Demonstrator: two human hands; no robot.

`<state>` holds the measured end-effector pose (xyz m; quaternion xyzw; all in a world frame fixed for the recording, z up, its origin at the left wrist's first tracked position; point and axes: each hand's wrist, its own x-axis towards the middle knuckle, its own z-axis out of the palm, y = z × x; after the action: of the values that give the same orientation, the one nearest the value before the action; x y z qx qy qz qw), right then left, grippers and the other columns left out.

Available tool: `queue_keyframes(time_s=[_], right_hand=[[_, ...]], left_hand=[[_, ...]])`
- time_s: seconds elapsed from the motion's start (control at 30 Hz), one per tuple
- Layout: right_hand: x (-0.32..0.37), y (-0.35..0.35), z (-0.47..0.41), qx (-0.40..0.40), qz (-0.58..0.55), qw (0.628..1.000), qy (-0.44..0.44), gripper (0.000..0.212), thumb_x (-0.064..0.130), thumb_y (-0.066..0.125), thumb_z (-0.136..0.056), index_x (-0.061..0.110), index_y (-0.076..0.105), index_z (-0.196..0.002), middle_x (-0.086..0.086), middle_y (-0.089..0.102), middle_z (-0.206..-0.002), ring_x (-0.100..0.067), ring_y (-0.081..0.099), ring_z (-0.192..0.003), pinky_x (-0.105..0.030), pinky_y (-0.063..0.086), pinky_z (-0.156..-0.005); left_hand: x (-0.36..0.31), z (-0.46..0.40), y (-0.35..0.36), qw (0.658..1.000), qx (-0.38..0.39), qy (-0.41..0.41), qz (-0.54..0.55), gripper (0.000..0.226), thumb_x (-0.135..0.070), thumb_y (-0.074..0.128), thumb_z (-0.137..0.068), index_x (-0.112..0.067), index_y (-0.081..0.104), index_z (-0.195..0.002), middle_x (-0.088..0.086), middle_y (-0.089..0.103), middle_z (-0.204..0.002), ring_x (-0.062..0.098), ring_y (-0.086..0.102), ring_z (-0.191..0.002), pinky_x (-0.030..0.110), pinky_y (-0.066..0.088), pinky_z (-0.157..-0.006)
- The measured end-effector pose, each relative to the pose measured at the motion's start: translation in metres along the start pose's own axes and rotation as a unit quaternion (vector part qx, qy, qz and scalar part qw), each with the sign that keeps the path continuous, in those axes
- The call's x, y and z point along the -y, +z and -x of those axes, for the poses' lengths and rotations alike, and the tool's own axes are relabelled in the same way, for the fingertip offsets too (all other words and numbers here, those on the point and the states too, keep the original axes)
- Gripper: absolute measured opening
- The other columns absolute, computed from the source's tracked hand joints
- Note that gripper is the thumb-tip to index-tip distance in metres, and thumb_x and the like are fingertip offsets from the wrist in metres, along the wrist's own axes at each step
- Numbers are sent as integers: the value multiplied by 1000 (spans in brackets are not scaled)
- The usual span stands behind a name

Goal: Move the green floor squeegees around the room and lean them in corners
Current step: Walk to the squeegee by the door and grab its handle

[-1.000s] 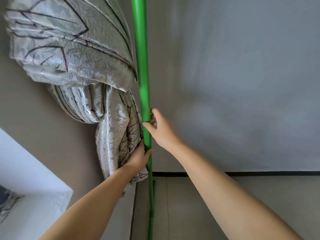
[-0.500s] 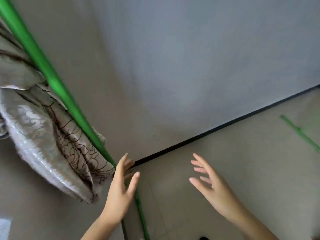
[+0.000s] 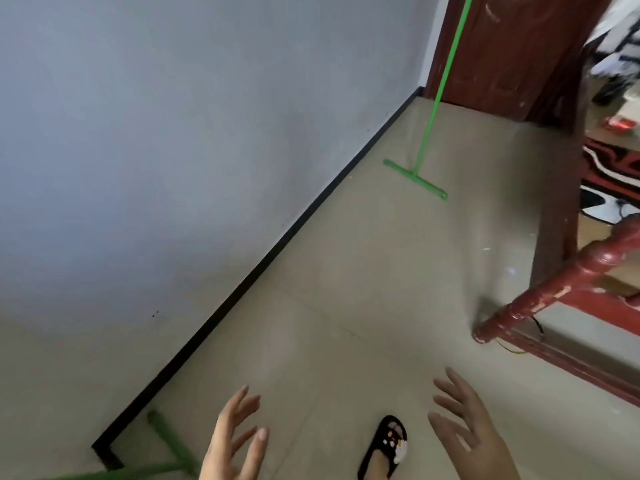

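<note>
One green floor squeegee [image 3: 431,109] stands at the far end of the room, its blade on the floor and its long handle leaning up toward the corner by a dark red door. A second green squeegee's blade [image 3: 169,441] rests on the floor in the near corner at the bottom left, its handle running out of view. My left hand [image 3: 235,441] and my right hand [image 3: 467,431] hover low in the frame, both empty with fingers spread, apart from either squeegee.
A grey wall [image 3: 173,133] with a black baseboard runs along the left. A dark red wooden furniture leg and rail [image 3: 554,296] juts in at the right. My foot in a black slipper [image 3: 386,445] is between my hands. A red patterned rug [image 3: 613,168] lies beyond the doorway.
Both hands let go of the green handle by the curtain corner. My view has swung right, away from the curtain, and now takes in the far squeegee near the door.
</note>
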<state>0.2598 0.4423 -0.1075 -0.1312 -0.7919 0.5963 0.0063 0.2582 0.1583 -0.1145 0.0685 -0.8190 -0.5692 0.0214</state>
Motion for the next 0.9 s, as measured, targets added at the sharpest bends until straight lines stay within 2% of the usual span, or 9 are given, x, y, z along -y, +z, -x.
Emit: queue_keyframes(time_s=[0.1, 0.27, 0.33, 0.43, 0.5, 0.6, 0.77, 0.83, 0.9], right_hand=[[-5, -40, -40, -14, -6, 1000, 0, 50, 42, 65, -67, 67, 43, -105, 38, 52, -113, 8, 57, -100, -8, 47, -77], [-15, -100, -103, -56, -12, 998, -11, 55, 26, 66, -75, 67, 44, -105, 34, 56, -112, 7, 58, -100, -4, 44, -79], [-23, -116, -127, -80, -12, 997, -5, 60, 20, 62, -74, 69, 43, -103, 34, 56, -112, 6, 58, -99, -5, 45, -79], [-31, -135, -167, -107, -20, 994, 16, 52, 28, 62, -76, 69, 44, -102, 36, 57, -110, 6, 59, -98, -5, 45, -78], [-38, -146, -200, -120, -23, 992, 27, 61, 18, 64, -75, 69, 44, -101, 39, 58, -106, 6, 59, -97, -4, 45, -76], [-47, -163, -264, -134, -13, 991, 25, 77, -2, 63, -75, 68, 45, -101, 39, 59, -103, 9, 59, -96, -3, 45, -75], [-44, -195, -403, -161, -24, 986, 24, 64, -10, 62, -75, 37, 48, -115, 41, 60, -101, 12, 59, -91, -4, 46, -73], [-37, -216, -460, -177, -39, 983, 30, 58, -9, 62, -75, 24, 43, -118, 25, 64, -109, 16, 59, -84, -1, 44, -68], [-23, -238, -509, -155, -94, 981, 67, 52, 14, 71, -75, 28, 42, -116, 2, 58, -116, 13, 61, -79, -1, 45, -64]], left_hand=[[-22, -35, 58, 1000, 21, 17, 0, 46, -45, 55, -66, -64, 44, -106, -28, 60, -109, -4, 59, -102, 3, 46, -76], [-63, -103, 140, 997, 59, 48, -3, 65, -14, 62, -80, -70, 39, -103, -32, 57, -108, -10, 56, -102, 0, 44, -77], [-74, -125, 164, 996, 74, 49, -10, 64, -17, 61, -78, -70, 39, -104, -33, 56, -109, -12, 56, -102, 0, 44, -77], [-81, -161, 198, 995, 90, 44, -25, 64, -16, 60, -78, -70, 38, -104, -35, 56, -108, -12, 56, -102, 2, 45, -78], [-84, -192, 222, 994, 92, 45, -29, 68, -12, 61, -81, -71, 37, -104, -36, 56, -107, -12, 55, -102, 1, 45, -78], [-93, -252, 264, 993, 99, 51, -33, 58, -24, 56, -79, -72, 37, -104, -37, 56, -108, -12, 54, -103, 0, 44, -78], [-129, -386, 333, 989, 127, 72, -9, 60, -15, 57, -85, -68, 37, -106, -31, 55, -111, -9, 54, -105, 0, 42, -79], [-159, -444, 358, 987, 136, 91, -4, 55, -18, 58, -85, -64, 39, -107, -28, 56, -112, -6, 54, -106, 0, 43, -79], [-183, -493, 383, 984, 148, 98, 1, 41, -38, 55, -76, -59, 41, -110, -26, 57, -112, -4, 56, -106, 2, 44, -79]])
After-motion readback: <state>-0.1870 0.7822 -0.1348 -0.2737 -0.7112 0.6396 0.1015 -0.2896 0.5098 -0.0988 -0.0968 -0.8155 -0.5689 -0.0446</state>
